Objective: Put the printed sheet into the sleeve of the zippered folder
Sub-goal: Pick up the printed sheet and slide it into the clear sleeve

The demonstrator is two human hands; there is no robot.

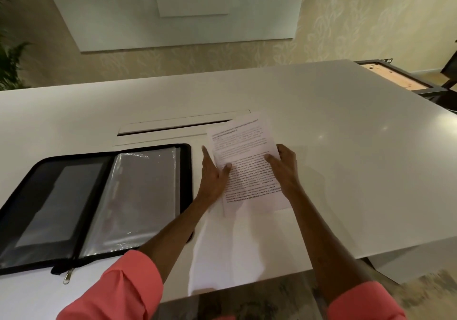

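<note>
The printed sheet [243, 146] lies on the white table, to the right of the folder, its text facing me. My left hand [212, 178] holds its left edge, thumb on top of the page and the other fingers beside or under it. My right hand [284, 168] grips its right edge with fingers on the paper. The black zippered folder [184, 171] lies open flat at the left, and its clear plastic sleeves [138, 196] show on the right half. A dark pocket [54, 196] fills the left half.
More white paper [217, 258] lies under the printed sheet toward the table's front edge. A cable slot [178, 126] is set in the table behind the folder. A zipper pull [68, 276] hangs at the folder's near edge. A dark-framed game table [395, 77] stands at the far right.
</note>
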